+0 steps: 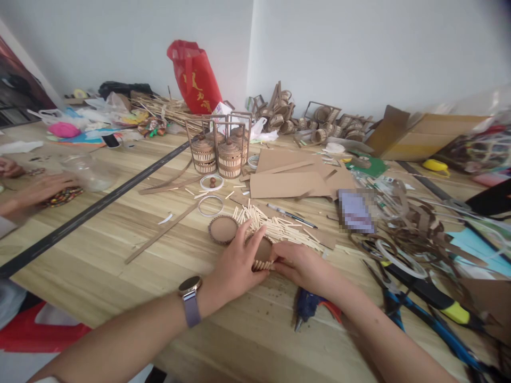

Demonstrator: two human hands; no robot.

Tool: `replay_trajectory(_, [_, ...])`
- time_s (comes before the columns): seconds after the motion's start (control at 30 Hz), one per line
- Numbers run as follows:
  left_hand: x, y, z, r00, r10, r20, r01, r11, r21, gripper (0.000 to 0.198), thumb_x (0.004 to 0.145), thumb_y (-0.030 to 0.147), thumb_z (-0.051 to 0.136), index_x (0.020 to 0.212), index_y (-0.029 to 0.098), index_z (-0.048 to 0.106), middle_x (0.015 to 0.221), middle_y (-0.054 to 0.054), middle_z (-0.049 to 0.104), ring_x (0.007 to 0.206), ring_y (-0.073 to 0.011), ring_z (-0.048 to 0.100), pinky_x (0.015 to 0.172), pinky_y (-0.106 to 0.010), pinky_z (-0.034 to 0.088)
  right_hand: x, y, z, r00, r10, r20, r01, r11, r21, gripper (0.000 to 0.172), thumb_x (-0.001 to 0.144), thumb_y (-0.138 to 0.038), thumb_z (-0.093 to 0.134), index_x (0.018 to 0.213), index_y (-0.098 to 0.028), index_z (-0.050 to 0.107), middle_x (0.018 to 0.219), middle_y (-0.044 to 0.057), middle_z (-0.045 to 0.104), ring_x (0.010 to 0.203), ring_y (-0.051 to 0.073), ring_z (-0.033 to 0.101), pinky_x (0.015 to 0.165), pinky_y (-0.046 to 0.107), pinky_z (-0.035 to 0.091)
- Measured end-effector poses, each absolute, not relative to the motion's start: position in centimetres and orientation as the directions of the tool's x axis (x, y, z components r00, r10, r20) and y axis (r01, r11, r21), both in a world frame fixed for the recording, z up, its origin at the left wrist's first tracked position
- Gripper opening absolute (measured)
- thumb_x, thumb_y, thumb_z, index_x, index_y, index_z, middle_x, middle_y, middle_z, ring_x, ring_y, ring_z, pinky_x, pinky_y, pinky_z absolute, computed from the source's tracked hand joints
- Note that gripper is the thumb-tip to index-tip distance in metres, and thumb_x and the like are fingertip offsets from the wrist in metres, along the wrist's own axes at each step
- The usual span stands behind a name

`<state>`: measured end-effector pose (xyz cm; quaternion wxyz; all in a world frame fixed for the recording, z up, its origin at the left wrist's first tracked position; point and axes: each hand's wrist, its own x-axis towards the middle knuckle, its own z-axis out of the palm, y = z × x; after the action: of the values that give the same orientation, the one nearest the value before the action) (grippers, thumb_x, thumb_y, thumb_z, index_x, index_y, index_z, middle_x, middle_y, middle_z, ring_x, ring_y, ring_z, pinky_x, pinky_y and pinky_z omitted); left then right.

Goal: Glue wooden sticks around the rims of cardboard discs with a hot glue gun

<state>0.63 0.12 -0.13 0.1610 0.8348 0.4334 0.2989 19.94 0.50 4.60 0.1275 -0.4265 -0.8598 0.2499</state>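
My left hand [235, 263] and my right hand [297, 263] meet over a small round cardboard piece [262, 251] ringed with short wooden sticks. Both hands grip it, with the left fingers curved over its top and the right fingers pinching its right edge. A second cardboard disc [222, 229] lies just left of it. A loose pile of thin wooden sticks [275, 223] spreads behind my hands. A watch sits on my left wrist.
A blue glue gun [305, 307] lies near my right forearm. Finished stick baskets [217, 151] stand farther back, with cardboard sheets [289, 178], a pen [291, 215], pliers and scraps [403, 298] at right. Another person's hands [27, 189] work at far left. A red bag [195, 77] leans on the wall.
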Motion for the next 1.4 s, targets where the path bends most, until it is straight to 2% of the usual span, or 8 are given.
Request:
replay_trajectory(0.8, [1.3,0.2,-0.4,0.411,0.825,0.386,0.643,-0.563,0.518,0.098,0.071,0.021,0.077,0.148,0.028,0.017,0.149,-0.018,0.02,0.137,-0.0378,0.033,0.103,-0.053,0.043,19.6,0.6,4.6,-0.606,0.795,-0.016,0.694,0.519,-0.499,0.011,0.086,-0.013,0.055,0.078,-0.019,0.059,0.081,0.003,0.065,0.076,0.018,0.06,0.068,0.027,0.044])
replay_trajectory(0.9, [1.3,0.1,-0.4,0.403,0.833,0.38,0.653,-0.552,0.518,0.095,0.073,0.024,0.076,0.148,0.027,0.018,0.149,-0.018,0.021,0.138,-0.038,0.032,0.103,-0.053,0.043,19.8,0.3,5.1,-0.595,0.804,-0.015,0.707,0.514,-0.486,0.008,0.086,-0.015,0.056,0.091,-0.019,0.061,0.09,0.005,0.066,0.083,0.02,0.061,0.072,0.03,0.046])
replay_trajectory(1.0, [1.3,0.1,-0.3,0.397,0.842,0.364,0.655,-0.538,0.531,0.096,0.072,0.024,0.077,0.148,0.029,0.018,0.15,-0.017,0.019,0.138,-0.0376,0.032,0.104,-0.053,0.042,20.9,-0.4,6.3,-0.536,0.844,0.016,0.731,0.474,-0.49,0.023,0.087,-0.023,0.057,0.11,-0.02,0.056,0.105,0.008,0.066,0.093,0.022,0.061,0.078,0.032,0.047])
replay_trajectory(1.07, [1.3,0.0,-0.2,0.396,0.85,0.348,0.652,-0.527,0.545,0.098,0.07,0.021,0.078,0.147,0.03,0.018,0.151,-0.015,0.018,0.138,-0.0366,0.032,0.105,-0.052,0.042,22.3,-1.1,7.0,-0.486,0.873,0.034,0.75,0.436,-0.498,0.015,0.088,-0.03,0.054,0.101,-0.021,0.058,0.097,0.007,0.066,0.088,0.022,0.062,0.074,0.033,0.047])
replay_trajectory(1.17, [1.2,0.0,0.0,0.393,0.858,0.33,0.644,-0.514,0.567,0.099,0.069,0.019,0.079,0.147,0.031,0.019,0.151,-0.014,0.018,0.138,-0.0361,0.033,0.107,-0.05,0.041,25.1,-2.3,7.5,-0.453,0.89,-0.055,0.782,0.367,-0.504,0.018,0.088,-0.035,0.053,0.076,-0.023,0.056,0.075,0.003,0.065,0.068,0.019,0.059,0.062,0.029,0.045])
replay_trajectory(1.27, [1.1,0.0,0.1,0.399,0.861,0.316,0.636,-0.507,0.582,0.1,0.068,0.017,0.08,0.147,0.031,0.02,0.152,-0.013,0.017,0.138,-0.0364,0.033,0.106,-0.05,0.043,27.7,-3.7,6.9,-0.403,0.89,-0.215,0.835,0.262,-0.483,0.022,0.084,-0.036,0.057,0.067,-0.023,0.053,0.065,0.0,0.061,0.057,0.016,0.054,0.052,0.026,0.04])
replay_trajectory(1.33, [1.1,-0.1,0.2,0.402,0.86,0.313,0.637,-0.509,0.579,0.102,0.067,0.016,0.081,0.147,0.032,0.02,0.152,-0.013,0.016,0.139,-0.0369,0.032,0.106,-0.05,0.043,29.1,-4.4,6.0,-0.357,0.899,-0.253,0.866,0.218,-0.45,0.013,0.077,-0.031,0.065,0.072,-0.024,0.055,0.067,0.0,0.062,0.059,0.018,0.056,0.053,0.026,0.041])
replay_trajectory(1.4, [1.0,-0.2,0.2,0.403,0.861,0.311,0.641,-0.508,0.576,0.106,0.065,0.017,0.084,0.147,0.032,0.019,0.152,-0.014,0.015,0.14,-0.0375,0.031,0.106,-0.05,0.042,29.9,-4.9,5.2,-0.318,0.908,-0.273,0.882,0.178,-0.436,0.016,0.07,-0.025,0.069,0.08,-0.024,0.057,0.073,0.0,0.064,0.064,0.019,0.059,0.057,0.027,0.043])
